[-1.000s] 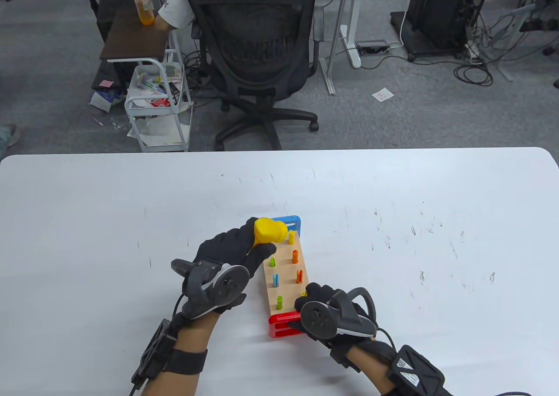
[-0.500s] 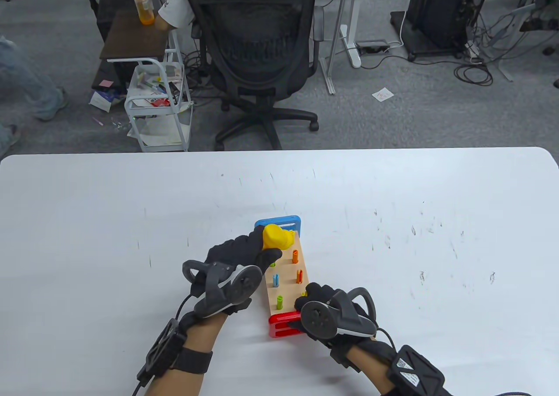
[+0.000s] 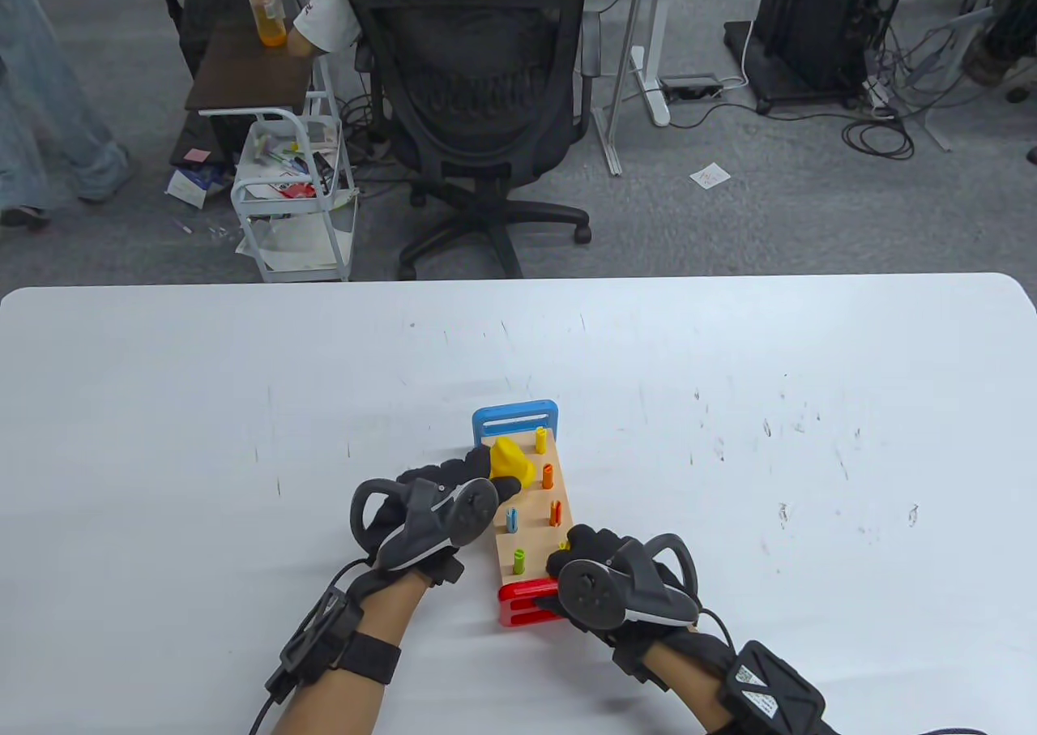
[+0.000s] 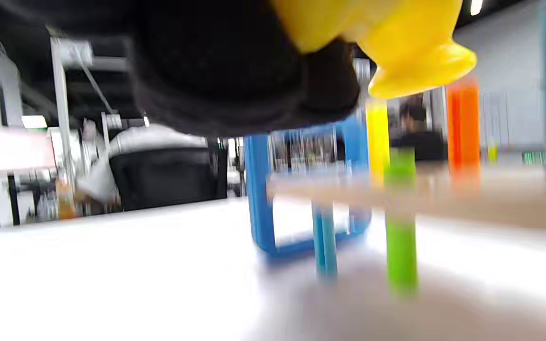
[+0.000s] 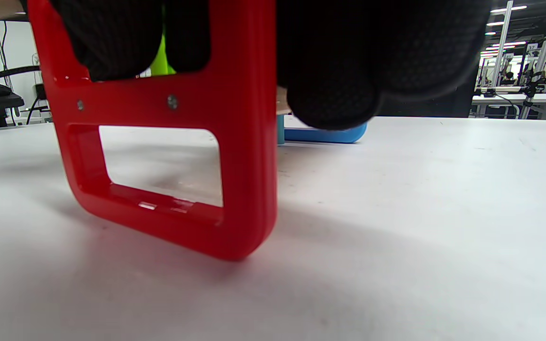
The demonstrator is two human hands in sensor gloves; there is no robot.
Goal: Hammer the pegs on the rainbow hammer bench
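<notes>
A rainbow hammer bench (image 3: pixel 531 516) was held steady and struck on a white table (image 3: pixel 162 411).

The bench was set near the table's near edge, just right of centre, its wooden top carried between a blue end frame (image 3: pixel 515 417) at the far end and a red end frame (image 3: pixel 527 603) at the near end. The red frame was gripped by the right hand (image 3: pixel 620 581), with gloved fingers (image 5: pixel 334 94) curled over its top bar. A yellow toy hammer (image 3: pixel 512 461) was gripped by the left hand (image 3: pixel 437 508), its head lowered over the far left part of the top. Yellow (image 3: pixel 540 439), orange (image 3: pixel 548 476), blue (image 3: pixel 511 519) and green (image 3: pixel 518 560) pegs were left standing up from the wood, the green peg (image 4: pixel 401 213) and a blue one (image 4: pixel 325 241) being seen to project below it.
</notes>
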